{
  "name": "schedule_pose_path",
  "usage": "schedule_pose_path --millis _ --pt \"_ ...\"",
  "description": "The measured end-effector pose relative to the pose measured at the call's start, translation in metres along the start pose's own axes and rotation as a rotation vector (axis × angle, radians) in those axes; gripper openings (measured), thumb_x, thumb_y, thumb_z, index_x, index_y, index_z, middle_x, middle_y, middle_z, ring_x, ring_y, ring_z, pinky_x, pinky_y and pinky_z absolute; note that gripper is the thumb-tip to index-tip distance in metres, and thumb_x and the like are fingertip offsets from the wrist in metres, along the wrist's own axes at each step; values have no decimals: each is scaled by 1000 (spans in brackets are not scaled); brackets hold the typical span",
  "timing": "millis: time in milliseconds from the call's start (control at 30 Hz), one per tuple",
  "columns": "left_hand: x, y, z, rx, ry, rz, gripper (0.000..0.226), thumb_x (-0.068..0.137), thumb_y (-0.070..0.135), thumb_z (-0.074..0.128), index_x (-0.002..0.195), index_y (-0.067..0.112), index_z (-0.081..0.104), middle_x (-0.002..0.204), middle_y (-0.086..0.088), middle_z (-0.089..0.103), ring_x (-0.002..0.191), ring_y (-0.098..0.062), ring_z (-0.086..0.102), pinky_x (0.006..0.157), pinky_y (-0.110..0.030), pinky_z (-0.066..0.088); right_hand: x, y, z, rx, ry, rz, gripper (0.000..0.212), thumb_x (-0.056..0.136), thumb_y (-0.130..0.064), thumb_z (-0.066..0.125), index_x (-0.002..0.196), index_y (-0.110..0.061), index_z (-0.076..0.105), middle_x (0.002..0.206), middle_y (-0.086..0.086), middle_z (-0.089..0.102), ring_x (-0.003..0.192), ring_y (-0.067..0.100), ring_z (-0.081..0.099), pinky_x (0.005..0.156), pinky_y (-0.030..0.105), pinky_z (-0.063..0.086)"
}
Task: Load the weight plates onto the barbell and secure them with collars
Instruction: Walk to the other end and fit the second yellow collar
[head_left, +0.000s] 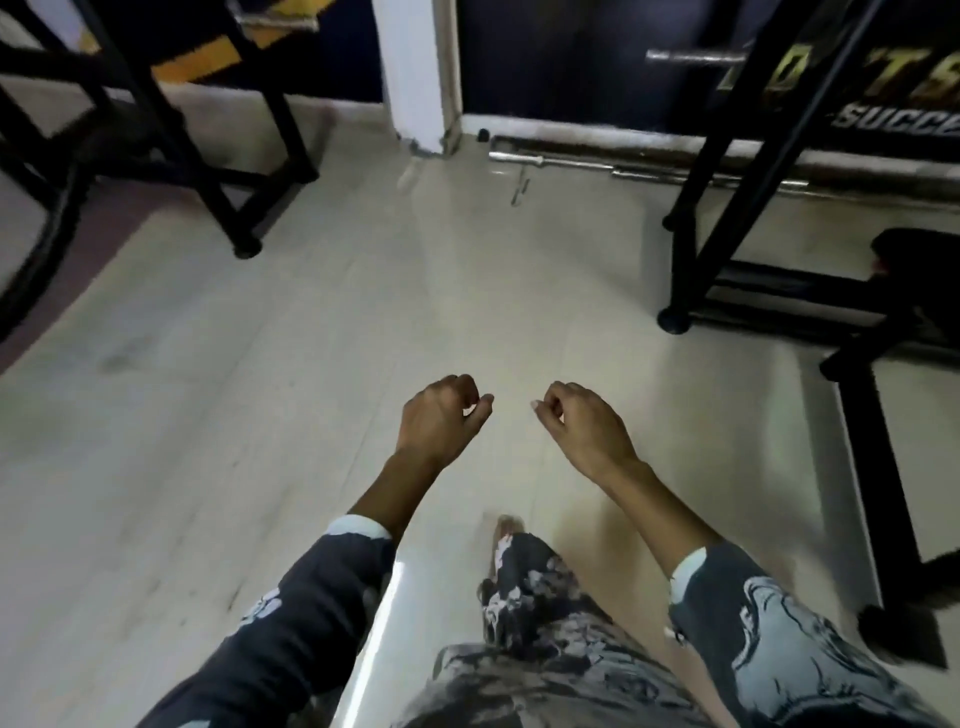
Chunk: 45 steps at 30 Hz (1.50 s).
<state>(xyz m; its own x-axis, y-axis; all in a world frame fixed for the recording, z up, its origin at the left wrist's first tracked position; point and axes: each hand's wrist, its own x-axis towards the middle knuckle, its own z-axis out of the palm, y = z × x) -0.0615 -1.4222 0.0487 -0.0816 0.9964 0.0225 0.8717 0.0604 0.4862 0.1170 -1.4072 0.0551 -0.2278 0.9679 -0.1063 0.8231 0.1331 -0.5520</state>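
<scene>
Both the left hand (441, 415) and right hand (584, 423) hang loosely curled and empty, well short of the barbell (597, 165) lying along the wall base beyond the black rack (727, 208) (likely heavy, stiff, slick steel, best gripped mid-shaft); no plates visible.

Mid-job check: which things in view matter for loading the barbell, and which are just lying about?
For the job:
- left hand, empty
- right hand, empty
- bars on the floor by the wall

Just about:
- black rack frame
- black stand
- white pillar
</scene>
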Motion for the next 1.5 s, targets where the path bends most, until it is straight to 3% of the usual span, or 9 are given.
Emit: schedule_pose_path --millis 433,600,733,867,1000,1133,1300,1367,1500 --pt "396 115 -5 -103 -51 514 24 89 34 56 83 12 62 88 -6 68 82 -26 62 68 -30 43 295 50 -158 39 463 296 25 92 -27 51 84 -4 57 89 17 60 81 33 58 63 30 35" --pt "533 207 -6 -198 -61 783 20 87 33 59 77 15 60 79 -5 66 75 -24 61 63 -26 40 379 76 -240 -17 684 374 21 93 -24 49 79 -9 50 79 11 51 80 33 56 66 31 37" --pt "628 295 -21 -283 -78 953 19 87 33 59 80 16 62 82 -6 66 77 -23 61 65 -30 45 441 94 -309 -71 843 453 26 92 -23 50 83 0 57 89 21 62 86 36 57 68 35 37" --pt "704 380 -38 -385 9 1102 22 86 33 61 78 12 63 79 -6 68 75 -24 62 66 -32 46 489 116 -366 -93 972 554 23 90 -27 51 82 -6 56 91 18 64 86 38 60 72 41 47" --pt "772 457 -40 -480 89 1156 21 86 32 60 81 11 62 85 -7 68 80 -25 63 68 -33 46 521 145 -409 -84 1032 602 23 90 -29 50 73 -14 49 79 10 59 77 35 58 67 41 48" --pt "834 519 -19 -453 96 1166 28 88 33 57 100 8 60 102 -11 63 97 -29 59 80 -39 46 549 179 -459 -86 1100 591 23 92 -28 50 76 -11 52 81 10 60 76 29 57 63 33 40" --pt "879 565 12 -311 -103 1126 54 93 47 45 129 6 48 130 -15 53 120 -32 48 97 -41 40 589 231 -531 41 1216 512 24 93 -28 48 101 -7 55 90 4 57 80 21 53 69 29 37" --pt "891 573 23 -321 -195 1137 58 93 51 40 132 9 46 136 -12 50 125 -30 46 101 -39 37 605 253 -557 156 1256 475 29 93 -29 49 111 -7 52 98 7 57 87 21 53 73 29 37" --pt "897 574 32 -384 -183 1165 63 87 54 36 131 11 49 136 -9 52 126 -26 45 102 -35 35 633 286 -595 570 1264 368 37 95 -35 43 117 -5 52 107 10 59 98 25 55 80 32 41"
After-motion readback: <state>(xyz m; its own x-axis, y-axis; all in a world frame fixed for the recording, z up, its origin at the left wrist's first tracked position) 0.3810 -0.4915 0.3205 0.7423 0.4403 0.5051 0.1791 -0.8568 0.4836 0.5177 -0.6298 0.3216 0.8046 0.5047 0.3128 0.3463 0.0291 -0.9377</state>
